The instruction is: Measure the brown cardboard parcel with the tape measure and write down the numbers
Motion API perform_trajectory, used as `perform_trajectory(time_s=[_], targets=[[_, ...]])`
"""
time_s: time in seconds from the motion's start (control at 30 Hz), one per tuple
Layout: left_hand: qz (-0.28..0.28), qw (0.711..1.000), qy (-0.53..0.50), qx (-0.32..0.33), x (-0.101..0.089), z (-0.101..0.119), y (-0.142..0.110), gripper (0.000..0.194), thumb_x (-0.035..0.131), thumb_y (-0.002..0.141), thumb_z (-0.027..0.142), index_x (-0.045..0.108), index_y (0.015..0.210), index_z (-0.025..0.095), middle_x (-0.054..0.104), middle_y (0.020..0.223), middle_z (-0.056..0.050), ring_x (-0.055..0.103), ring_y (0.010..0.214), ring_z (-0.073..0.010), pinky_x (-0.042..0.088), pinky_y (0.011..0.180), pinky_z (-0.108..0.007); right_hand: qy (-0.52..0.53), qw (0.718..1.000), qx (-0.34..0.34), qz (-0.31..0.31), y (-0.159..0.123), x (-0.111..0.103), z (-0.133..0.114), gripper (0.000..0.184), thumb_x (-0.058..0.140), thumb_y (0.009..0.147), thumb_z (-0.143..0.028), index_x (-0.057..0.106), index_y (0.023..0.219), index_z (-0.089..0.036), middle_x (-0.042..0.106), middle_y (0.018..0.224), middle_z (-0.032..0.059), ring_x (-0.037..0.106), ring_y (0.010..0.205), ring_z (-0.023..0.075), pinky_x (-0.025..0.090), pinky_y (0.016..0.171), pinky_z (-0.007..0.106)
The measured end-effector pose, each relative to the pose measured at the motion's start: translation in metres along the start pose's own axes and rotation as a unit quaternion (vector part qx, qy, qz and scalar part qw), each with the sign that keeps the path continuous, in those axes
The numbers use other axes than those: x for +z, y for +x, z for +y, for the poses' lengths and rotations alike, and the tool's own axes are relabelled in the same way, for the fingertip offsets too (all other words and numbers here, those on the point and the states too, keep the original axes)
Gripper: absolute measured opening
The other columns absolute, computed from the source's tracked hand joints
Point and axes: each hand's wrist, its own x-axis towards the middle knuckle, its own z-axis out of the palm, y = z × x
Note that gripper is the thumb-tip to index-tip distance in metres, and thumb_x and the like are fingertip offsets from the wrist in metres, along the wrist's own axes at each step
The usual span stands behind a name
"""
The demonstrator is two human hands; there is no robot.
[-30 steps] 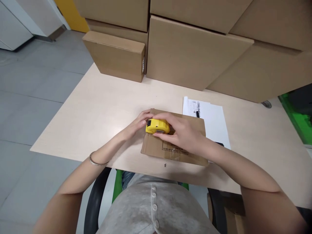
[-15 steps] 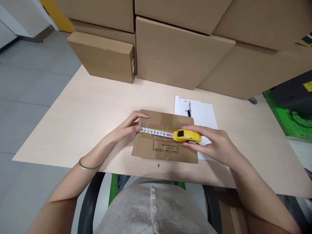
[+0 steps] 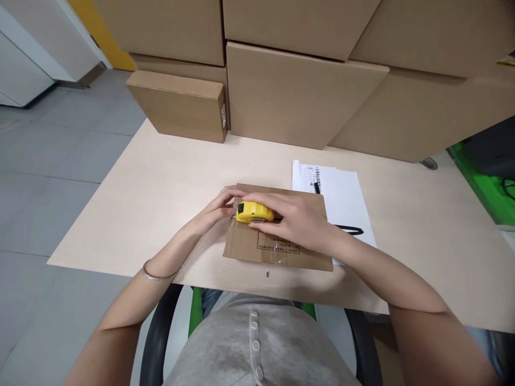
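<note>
My right hand (image 3: 292, 217) wraps round a yellow tape measure (image 3: 257, 211), holding it flat over a small brown cardboard box (image 3: 249, 249). Only a short silvery bit of blade shows at the tape measure's left end. Against the box's left edge rests my left hand (image 3: 219, 209); its thumb is at the blade's end and its fingers reach over the far left corner. The box lies on the table, with a printed frame and clear tape on its top. My right hand and forearm hide part of it.
Large cardboard boxes (image 3: 298, 99) stand stacked along the table's far side, with a flatter box (image 3: 181, 107) at their left. White papers (image 3: 346, 193) with a black pen (image 3: 317, 187) lie right of the small box. A thin black loop (image 3: 354, 231) rests on the papers.
Half a second ago the blade was drawn out across the box to about 10. My right hand has since moved left with the tape measure, and the blade is nearly all back inside.
</note>
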Motion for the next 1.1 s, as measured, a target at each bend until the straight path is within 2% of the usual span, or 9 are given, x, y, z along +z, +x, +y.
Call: perform_trajectory(time_s=[0.17,0.43,0.67,0.83,1.0,1.1], targets=[[-0.005,1.0,-0.016,0.015,-0.004,-0.005,0.0,0.043,0.068,0.088,0.041,0.069,0.13,0.03,0.059,0.139,-0.008,0.05,0.135,-0.0331,0.04,0.115,-0.05,0.025,1.0,0.007,-0.008,0.008,0.003,-0.006,0.054,0.068,0.099,-0.028,0.058,0.151,-0.036,0.067,0.151,-0.0011,0.069,0.132,0.0229,0.056,0.111,0.04],[-0.044,0.999,0.002,0.008,-0.006,0.004,0.0,0.043,0.072,0.089,0.051,0.072,0.129,0.033,0.06,0.132,-0.009,0.051,0.134,-0.0334,0.044,0.113,-0.05,0.027,1.0,0.0,-0.002,-0.005,0.005,0.001,0.054,0.069,0.099,-0.031,0.056,0.152,-0.034,0.074,0.141,0.0023,0.075,0.117,0.0224,0.061,0.096,0.038],[-0.057,0.998,-0.003,0.011,-0.003,0.006,0.0,0.047,0.069,0.091,0.059,0.07,0.13,0.033,0.057,0.129,-0.009,0.049,0.132,-0.0326,0.042,0.113,-0.05,0.038,0.999,0.001,0.012,-0.006,0.005,0.004,0.053,0.071,0.097,-0.029,0.06,0.149,-0.036,0.074,0.141,-0.0001,0.074,0.12,0.0218,0.06,0.099,0.037],[-0.071,0.997,-0.015,0.008,-0.002,0.006,-0.001,0.046,0.069,0.092,0.057,0.067,0.133,0.035,0.053,0.129,-0.008,0.049,0.128,-0.0316,0.044,0.106,-0.046,0.016,1.0,0.002,0.021,-0.008,-0.003,0.004,0.051,0.073,0.094,-0.025,0.065,0.143,-0.035,0.077,0.135,-0.0021,0.076,0.115,0.0201,0.059,0.099,0.034],[-0.086,0.996,0.014,0.016,-0.006,0.008,-0.001,0.047,0.067,0.093,0.055,0.065,0.136,0.035,0.052,0.13,-0.009,0.047,0.127,-0.0322,0.045,0.1,-0.044,-0.006,1.0,0.014,0.028,-0.016,-0.011,0.007,0.043,0.074,0.092,-0.026,0.07,0.135,-0.033,0.081,0.123,0.0,0.078,0.103,0.0212,0.062,0.089,0.035],[-0.09,0.995,0.028,0.014,-0.006,0.011,-0.001,0.045,0.067,0.094,0.054,0.065,0.135,0.035,0.053,0.128,-0.009,0.05,0.115,-0.0296,0.045,0.093,-0.042,-0.008,0.999,0.019,0.025,-0.03,-0.022,0.011,0.041,0.074,0.092,-0.026,0.07,0.133,-0.031,0.081,0.119,0.0015,0.078,0.099,0.0212,0.062,0.086,0.034]])
